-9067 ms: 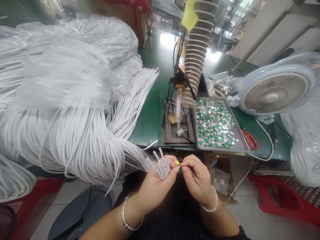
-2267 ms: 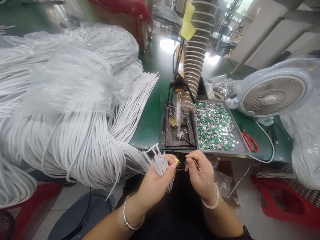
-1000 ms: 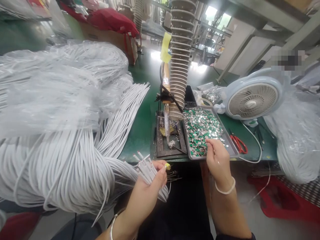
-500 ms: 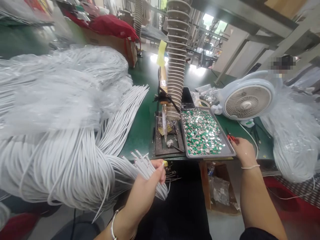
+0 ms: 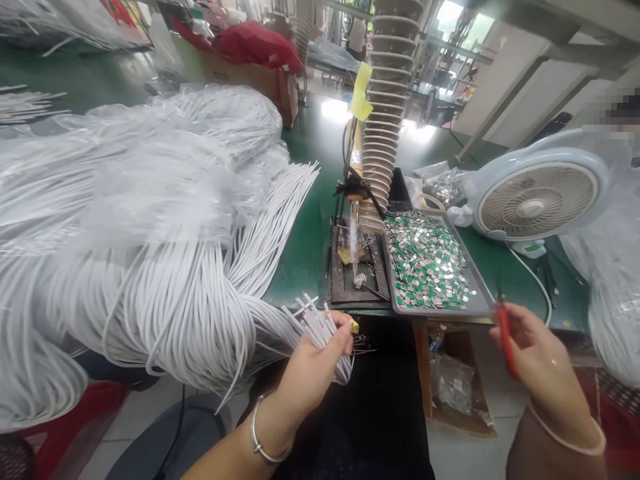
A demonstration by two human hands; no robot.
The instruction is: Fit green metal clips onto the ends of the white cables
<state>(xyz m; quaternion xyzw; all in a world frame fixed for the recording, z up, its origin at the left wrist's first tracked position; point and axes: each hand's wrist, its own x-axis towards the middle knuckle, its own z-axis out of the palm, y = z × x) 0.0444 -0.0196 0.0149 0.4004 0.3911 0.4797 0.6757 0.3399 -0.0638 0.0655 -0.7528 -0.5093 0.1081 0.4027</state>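
My left hand [image 5: 320,360] is closed round a bundle of white cables [image 5: 320,320], whose cut ends fan out above the fist. A small yellow wrap shows at a fingertip of that hand. The cables run left into a large heap of white cables [image 5: 190,313] at the table's edge. My right hand [image 5: 537,353] grips red-handled pliers [image 5: 507,340] with the dark jaws pointing up, just off the right front corner of the grey tray [image 5: 477,280]. Small green-and-silver connector pieces [image 5: 430,267] fill much of that tray.
A soldering iron [image 5: 355,233] hangs tip down over a dark stand [image 5: 340,287], beside a ribbed hose [image 5: 385,127]. At the right stands a fan [image 5: 537,200], with more bagged cables [image 5: 615,300] beyond. Below the table edge is an open cardboard box [image 5: 463,420].
My right hand has lifted the red-handled pliers from beside the tray and drawn them back, jaws up. The left hand still holds the cable bundle. The whole view has shifted somewhat.
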